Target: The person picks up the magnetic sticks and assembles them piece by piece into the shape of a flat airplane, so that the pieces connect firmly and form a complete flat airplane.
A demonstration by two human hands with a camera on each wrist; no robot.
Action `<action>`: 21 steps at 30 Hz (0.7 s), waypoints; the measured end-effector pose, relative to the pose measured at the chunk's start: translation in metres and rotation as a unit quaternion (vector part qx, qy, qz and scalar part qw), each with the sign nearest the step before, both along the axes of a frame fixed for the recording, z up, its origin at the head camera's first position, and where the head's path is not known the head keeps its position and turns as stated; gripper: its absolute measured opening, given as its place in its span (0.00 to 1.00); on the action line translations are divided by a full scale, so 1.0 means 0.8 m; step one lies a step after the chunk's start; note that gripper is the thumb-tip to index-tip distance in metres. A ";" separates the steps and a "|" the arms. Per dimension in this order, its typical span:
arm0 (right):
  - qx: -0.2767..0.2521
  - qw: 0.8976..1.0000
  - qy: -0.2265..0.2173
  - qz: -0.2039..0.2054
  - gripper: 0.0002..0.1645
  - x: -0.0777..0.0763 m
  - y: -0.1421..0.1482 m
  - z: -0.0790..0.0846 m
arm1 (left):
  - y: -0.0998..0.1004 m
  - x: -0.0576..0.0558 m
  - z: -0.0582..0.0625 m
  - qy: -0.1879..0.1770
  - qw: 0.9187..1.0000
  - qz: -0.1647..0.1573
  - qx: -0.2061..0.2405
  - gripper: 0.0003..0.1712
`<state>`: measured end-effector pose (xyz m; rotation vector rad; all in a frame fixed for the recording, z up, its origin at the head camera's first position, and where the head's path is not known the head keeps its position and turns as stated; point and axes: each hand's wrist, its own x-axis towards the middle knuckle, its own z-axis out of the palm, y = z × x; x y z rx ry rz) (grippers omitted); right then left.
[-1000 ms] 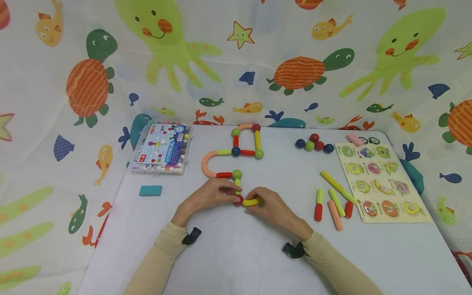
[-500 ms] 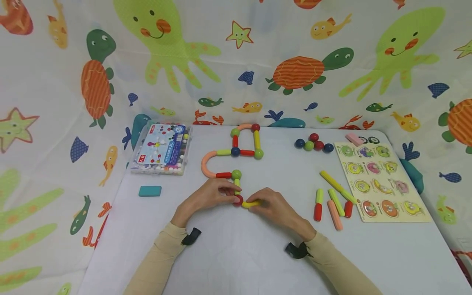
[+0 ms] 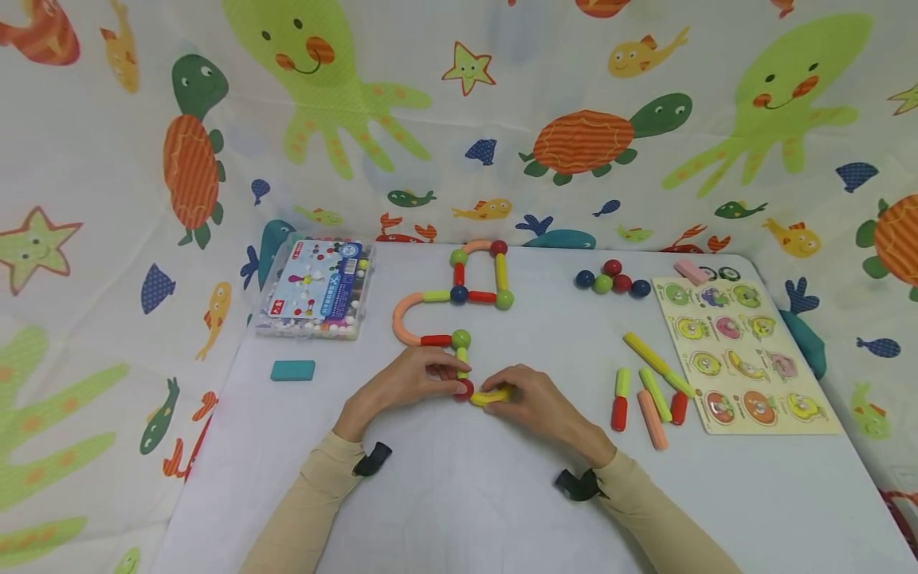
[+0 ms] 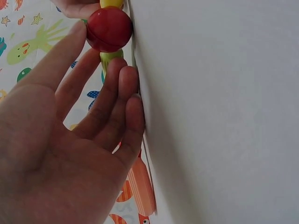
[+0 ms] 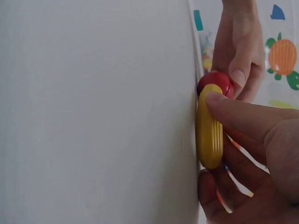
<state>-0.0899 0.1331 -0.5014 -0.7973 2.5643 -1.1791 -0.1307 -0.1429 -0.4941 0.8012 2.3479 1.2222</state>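
The yellow stick (image 3: 488, 397), a curved piece, lies low over the desk (image 3: 445, 494), one end at the red ball (image 3: 466, 389). Whether the two are joined cannot be confirmed: fingers and overlap hide the contact.

The right hand (image 3: 536, 406) grips the yellow stick, thumb on one side and fingers opposite. The left hand (image 3: 414, 379) is set narrow at the red ball, thumb tip against its side, other fingertips close to the light green stick (image 3: 462, 354).

Step in hand, as judged: attaching the yellow stick to the red ball. The next move appears to call for seating the stick's end squarely on the ball while the left hand steadies it, then releasing the right hand without dragging the joint. The main risk is the ball rolling and disturbing the chain.

Beyond the red ball, the light green stick leads to a green ball (image 3: 461, 340), a short red stick (image 3: 435, 340) and a curved pink stick (image 3: 400, 319), which connects through further pieces to a closed loop at the back.

To the right lie the loose sticks (image 3: 653, 419) and, farther back, the loose balls (image 3: 621, 284), near a picture board (image 3: 774, 428). To the left are a teal block (image 3: 292, 371) and a clear box (image 3: 315, 279).
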 end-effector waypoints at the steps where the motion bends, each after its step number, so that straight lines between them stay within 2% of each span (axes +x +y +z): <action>1: 0.000 1.000 -0.001 -0.001 0.19 0.000 0.002 0.000 | 0.000 0.000 0.000 -0.001 1.000 0.000 0.000 0.21; 14: -0.010 1.000 -0.013 0.002 0.19 -0.004 0.009 0.000 | 0.001 -0.002 0.003 0.009 1.000 -0.002 -0.002 0.21; 17: -0.005 1.000 -0.017 -0.019 0.18 -0.004 0.012 0.003 | 0.003 -0.002 0.004 0.021 1.000 -0.003 0.006 0.21; 21: -0.022 0.997 -0.020 -0.069 0.16 -0.007 0.024 0.009 | 0.008 0.003 0.008 0.035 0.999 0.006 0.035 0.20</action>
